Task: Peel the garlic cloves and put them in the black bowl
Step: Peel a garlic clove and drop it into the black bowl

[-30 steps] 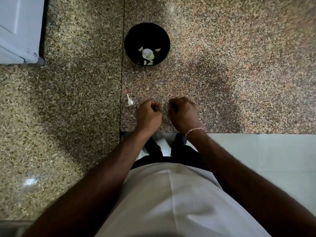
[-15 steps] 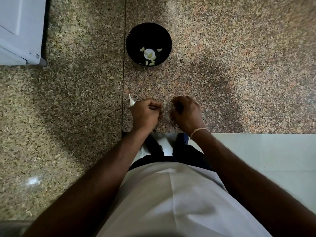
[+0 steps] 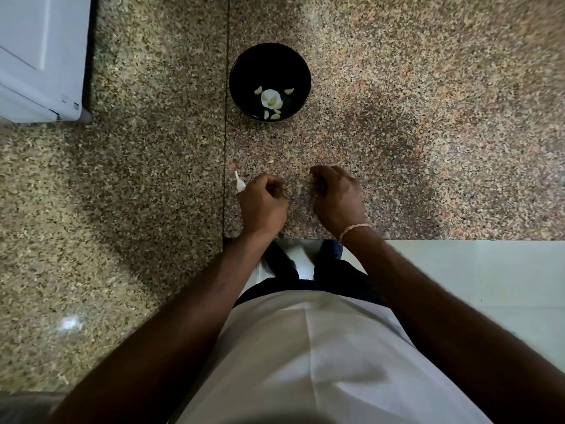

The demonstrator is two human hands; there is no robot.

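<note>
Moved: left hand (image 3: 263,203) and right hand (image 3: 336,197) have drawn apart.
Grip: both curled; contents cannot be told.
Black bowl (image 3: 244,71): holds peeled cloves (image 3: 272,99), mid-worktop.
Unpeeled clove (image 3: 240,184): beside left hand.

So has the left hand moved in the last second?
Yes. The left hand has shifted left, toward the counter seam. Its edge now meets the loose clove beside the seam, where there was a gap before.

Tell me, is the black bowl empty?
Not empty. The black bowl stands upright with several pale garlic pieces lying on its bottom.
</note>
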